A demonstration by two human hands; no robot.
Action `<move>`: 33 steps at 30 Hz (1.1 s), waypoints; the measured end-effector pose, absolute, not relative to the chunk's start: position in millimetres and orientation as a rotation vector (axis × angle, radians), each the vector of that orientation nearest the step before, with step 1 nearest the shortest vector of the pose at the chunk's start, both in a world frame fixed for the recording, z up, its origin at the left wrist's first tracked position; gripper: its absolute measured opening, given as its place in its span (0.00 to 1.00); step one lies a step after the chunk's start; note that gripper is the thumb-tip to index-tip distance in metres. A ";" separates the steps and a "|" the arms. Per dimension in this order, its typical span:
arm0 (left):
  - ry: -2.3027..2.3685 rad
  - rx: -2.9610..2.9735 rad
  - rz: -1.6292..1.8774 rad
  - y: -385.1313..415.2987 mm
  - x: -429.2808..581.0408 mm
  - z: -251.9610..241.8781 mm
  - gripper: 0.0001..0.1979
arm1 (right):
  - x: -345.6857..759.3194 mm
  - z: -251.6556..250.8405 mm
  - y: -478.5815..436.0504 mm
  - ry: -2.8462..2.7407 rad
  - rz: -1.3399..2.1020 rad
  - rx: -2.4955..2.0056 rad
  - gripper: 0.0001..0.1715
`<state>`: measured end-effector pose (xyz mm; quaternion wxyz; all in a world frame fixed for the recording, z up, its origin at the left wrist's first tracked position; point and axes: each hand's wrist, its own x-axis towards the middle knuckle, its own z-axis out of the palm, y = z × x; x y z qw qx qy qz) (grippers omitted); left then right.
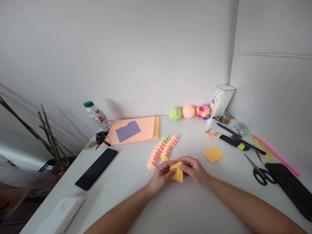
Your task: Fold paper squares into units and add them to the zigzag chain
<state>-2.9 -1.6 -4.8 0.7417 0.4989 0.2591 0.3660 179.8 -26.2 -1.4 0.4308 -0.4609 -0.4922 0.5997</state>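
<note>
A small yellow-orange sheet of paper (pixel 179 175) is held up between both hands, a little above the table near its middle. My left hand (pixel 161 174) pinches its left side, thumb on the front face. My right hand (pixel 193 169) grips the upper right side, also with the thumb in front; the fingers behind the sheet are partly hidden. Just beyond the hands, two rows of folded peach paper pieces (pixel 155 154) run away from me. One folded yellow piece (pixel 164 158) sits at the near end of one row, and green pieces (pixel 165 139) lie at the far end.
Square yellow sheets (pixel 213 154) lie right of my hands. Farther right are scissors (pixel 260 172), a utility knife (pixel 231 141), a glue bottle (pixel 209 125) and a black case (pixel 290 188). Three paper balls (pixel 188 112) stand along the wall. Leftward are a phone (pixel 97 169) and peach sheets (pixel 146 130).
</note>
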 end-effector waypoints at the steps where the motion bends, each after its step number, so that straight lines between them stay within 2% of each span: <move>1: 0.570 1.092 0.806 -1.7 -2.9 -5.5 0.13 | 179.9 -1.6 -26.1 -1.228 1.495 -1.155 0.18; 19: 0.508 1.076 0.847 0.1 -1.3 -8.3 0.09 | 178.4 -4.4 -26.7 -1.352 1.450 -1.090 0.11; 33: 0.486 1.078 0.838 -0.3 -1.2 -8.9 0.10 | 179.2 -7.1 -27.9 -1.395 1.455 -1.100 0.10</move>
